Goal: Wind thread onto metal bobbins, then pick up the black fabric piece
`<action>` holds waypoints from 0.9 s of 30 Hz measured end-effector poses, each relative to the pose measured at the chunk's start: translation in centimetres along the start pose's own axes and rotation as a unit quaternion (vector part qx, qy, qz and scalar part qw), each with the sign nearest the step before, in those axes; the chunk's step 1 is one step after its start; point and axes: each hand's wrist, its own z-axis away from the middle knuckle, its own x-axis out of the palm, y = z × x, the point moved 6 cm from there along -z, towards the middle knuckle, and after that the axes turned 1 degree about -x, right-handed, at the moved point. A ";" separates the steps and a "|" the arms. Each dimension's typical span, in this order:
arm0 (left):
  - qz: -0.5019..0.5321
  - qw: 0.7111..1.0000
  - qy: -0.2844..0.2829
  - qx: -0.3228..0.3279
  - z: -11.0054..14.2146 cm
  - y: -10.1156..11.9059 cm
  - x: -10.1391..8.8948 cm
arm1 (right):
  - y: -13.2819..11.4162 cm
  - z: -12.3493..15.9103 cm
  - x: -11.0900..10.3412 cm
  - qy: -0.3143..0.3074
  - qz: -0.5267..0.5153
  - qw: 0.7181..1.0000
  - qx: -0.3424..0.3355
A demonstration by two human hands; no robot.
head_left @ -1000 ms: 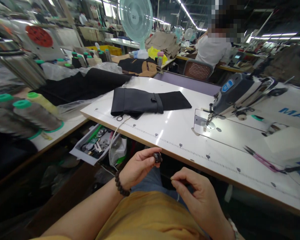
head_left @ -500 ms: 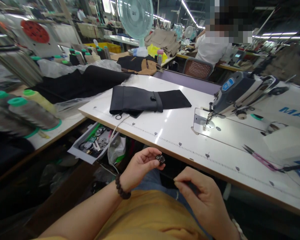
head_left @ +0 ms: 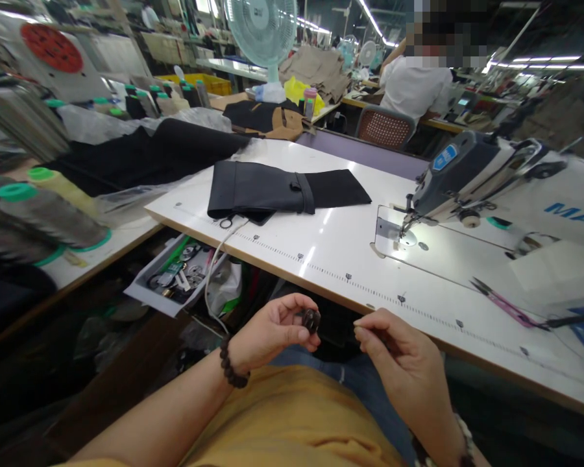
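A small dark metal bobbin case [head_left: 311, 320] sits between the thumb and fingers of my left hand [head_left: 277, 329], just off the table's front edge and above my lap. To the right of it, my right hand [head_left: 405, 359] pinches thumb and forefinger together, level with the case and apart from it. Whatever lies in that pinch is too fine to make out. Beyond my hands, a folded black fabric piece [head_left: 260, 188] with a strap across it rests on the white sewing table [head_left: 321, 237].
At right stands a sewing machine [head_left: 452, 175], with pink-handled snips [head_left: 509, 308] in front of it. An open drawer [head_left: 150, 295] of small parts juts out below the table, a white cable [head_left: 208, 285] hanging beside it. Thread cones [head_left: 53, 211] stand left; a person [head_left: 413, 87] sits ahead.
My right hand has moved slightly right and up, widening the gap between the hands. The bobbin case has turned a little in my left fingers. The view has shifted slightly.
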 end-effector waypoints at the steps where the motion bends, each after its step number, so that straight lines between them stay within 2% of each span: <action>1: 0.007 1.000 -0.008 -0.013 0.1 -0.1 0.1 | 0.2 0.0 0.0 0.000 0.001 1.000 0.001; 7: 0.038 0.996 -0.064 -0.053 0.4 -0.6 0.4 | 1.6 0.3 -0.2 0.004 0.014 1.000 0.014; 11: 0.038 0.998 -0.023 -0.049 0.3 -0.7 0.1 | 3.2 1.0 0.0 -0.008 -0.006 0.999 0.053; 17: 0.053 0.996 0.015 -0.073 -0.9 -2.2 0.4 | 5.7 2.2 3.6 -0.095 -0.057 0.983 0.146; 19: 0.064 0.994 0.013 -0.082 -1.4 -3.3 0.5 | 6.5 2.5 4.0 -0.108 -0.043 0.981 0.154; 21: 0.065 0.993 0.009 -0.099 -1.9 -4.6 0.0 | 7.1 2.7 2.7 -0.083 0.030 0.989 0.121; 23: 0.054 0.990 0.021 -0.125 -2.4 -6.1 -1.4 | 7.2 3.2 -0.4 -0.019 0.142 0.988 0.058; 25: 0.034 0.986 0.054 -0.152 -3.5 -7.4 -3.6 | 6.9 3.9 -4.7 0.059 0.245 0.968 -0.017; 27: 0.006 0.983 0.105 -0.150 -5.3 -7.9 -6.0 | 6.6 4.5 -9.1 0.133 0.316 0.935 -0.087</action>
